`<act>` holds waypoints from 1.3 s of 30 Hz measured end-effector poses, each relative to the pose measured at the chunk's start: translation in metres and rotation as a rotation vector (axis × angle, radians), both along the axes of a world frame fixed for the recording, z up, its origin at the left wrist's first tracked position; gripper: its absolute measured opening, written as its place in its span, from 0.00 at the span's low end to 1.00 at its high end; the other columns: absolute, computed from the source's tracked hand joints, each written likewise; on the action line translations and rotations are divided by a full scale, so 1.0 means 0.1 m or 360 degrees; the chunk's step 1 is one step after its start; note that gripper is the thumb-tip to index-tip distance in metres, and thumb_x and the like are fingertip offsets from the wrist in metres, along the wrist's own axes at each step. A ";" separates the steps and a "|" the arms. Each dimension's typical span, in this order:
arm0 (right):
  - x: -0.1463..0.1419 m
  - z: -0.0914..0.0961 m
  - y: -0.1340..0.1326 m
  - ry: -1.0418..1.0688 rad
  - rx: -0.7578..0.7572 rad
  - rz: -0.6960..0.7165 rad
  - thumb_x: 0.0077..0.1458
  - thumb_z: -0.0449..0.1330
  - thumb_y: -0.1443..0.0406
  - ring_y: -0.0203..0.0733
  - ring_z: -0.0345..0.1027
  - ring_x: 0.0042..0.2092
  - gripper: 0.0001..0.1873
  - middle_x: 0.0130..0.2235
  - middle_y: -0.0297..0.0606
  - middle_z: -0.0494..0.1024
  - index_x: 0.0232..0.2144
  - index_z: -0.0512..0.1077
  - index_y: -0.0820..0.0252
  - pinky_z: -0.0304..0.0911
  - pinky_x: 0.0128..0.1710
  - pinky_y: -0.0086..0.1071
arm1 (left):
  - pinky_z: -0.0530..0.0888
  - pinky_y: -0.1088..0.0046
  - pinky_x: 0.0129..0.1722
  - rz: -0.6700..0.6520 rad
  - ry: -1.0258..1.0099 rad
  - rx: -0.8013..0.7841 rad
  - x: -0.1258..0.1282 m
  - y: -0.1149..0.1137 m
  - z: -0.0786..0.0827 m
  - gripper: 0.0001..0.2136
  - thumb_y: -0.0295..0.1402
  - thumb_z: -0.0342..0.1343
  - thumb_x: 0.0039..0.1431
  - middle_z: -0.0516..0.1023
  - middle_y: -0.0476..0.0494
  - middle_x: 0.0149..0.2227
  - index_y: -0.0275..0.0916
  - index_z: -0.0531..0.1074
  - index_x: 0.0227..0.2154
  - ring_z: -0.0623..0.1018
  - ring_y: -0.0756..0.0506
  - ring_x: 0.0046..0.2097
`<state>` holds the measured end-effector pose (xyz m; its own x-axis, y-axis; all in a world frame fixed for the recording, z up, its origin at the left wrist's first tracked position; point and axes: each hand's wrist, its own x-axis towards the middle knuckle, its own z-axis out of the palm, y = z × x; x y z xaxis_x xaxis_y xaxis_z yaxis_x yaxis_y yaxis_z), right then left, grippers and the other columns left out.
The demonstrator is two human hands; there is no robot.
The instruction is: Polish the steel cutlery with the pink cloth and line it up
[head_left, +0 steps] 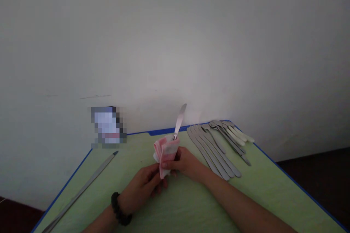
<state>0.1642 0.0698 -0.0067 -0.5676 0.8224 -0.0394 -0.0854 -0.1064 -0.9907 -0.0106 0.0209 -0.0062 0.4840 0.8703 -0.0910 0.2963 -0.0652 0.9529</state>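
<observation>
A pink-and-white cloth is folded around the lower part of a table knife, whose bare blade points up and slightly right. My right hand grips the cloth from the right, thumb across its front. From the lower left, my left hand has its fingers closed on the cloth's bottom edge, and a dark beaded band circles that wrist. Cloth and fingers hide the knife's handle. To the right of my hands, several table knives lie side by side on the green tabletop.
Several spoons and forks lie bunched at the back right, beside white-handled cutlery. A pixelated, phone-like object leans at the back left. Along the left side lies a long thin metal strip. Behind the blue-edged table rises a pale wall.
</observation>
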 end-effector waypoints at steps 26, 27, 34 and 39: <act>-0.06 -0.06 0.02 0.0199 -0.0148 -0.0044 0.48 0.62 0.48 0.31 0.65 0.23 0.23 0.25 0.35 0.74 0.30 0.70 0.65 0.62 0.24 0.27 | 0.64 0.80 0.17 0.0422 -0.0285 -0.0123 0.07 0.02 0.01 0.26 0.59 0.52 0.51 0.70 0.51 0.22 0.36 0.66 0.32 0.67 0.54 0.19; -0.06 -0.06 0.02 0.0196 -0.0125 -0.0054 0.48 0.61 0.48 0.31 0.65 0.22 0.23 0.25 0.35 0.74 0.29 0.70 0.65 0.61 0.23 0.26 | 0.63 0.80 0.17 0.0419 -0.0278 -0.0114 0.07 0.02 0.01 0.25 0.59 0.52 0.51 0.69 0.53 0.21 0.37 0.66 0.32 0.67 0.54 0.18; -0.08 -0.05 -0.02 -0.0002 0.0025 -0.0216 0.47 0.62 0.50 0.30 0.61 0.19 0.20 0.21 0.31 0.71 0.28 0.69 0.63 0.59 0.19 0.26 | 0.64 0.80 0.19 0.0281 -0.0153 -0.0002 0.05 -0.01 -0.02 0.21 0.53 0.51 0.56 0.70 0.50 0.27 0.37 0.66 0.35 0.68 0.54 0.22; -0.09 -0.03 -0.03 -0.0111 0.0053 -0.0280 0.43 0.66 0.55 0.31 0.62 0.20 0.17 0.23 0.32 0.74 0.29 0.69 0.62 0.58 0.20 0.26 | 0.64 0.79 0.20 0.0228 -0.0093 -0.0032 0.04 -0.01 -0.02 0.21 0.53 0.50 0.57 0.70 0.50 0.27 0.37 0.67 0.36 0.68 0.53 0.23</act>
<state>0.1552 0.0670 -0.0093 -0.4117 0.9102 -0.0444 -0.0310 -0.0627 -0.9976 -0.0068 0.0200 -0.0079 0.3602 0.9291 -0.0843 0.2454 -0.0072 0.9694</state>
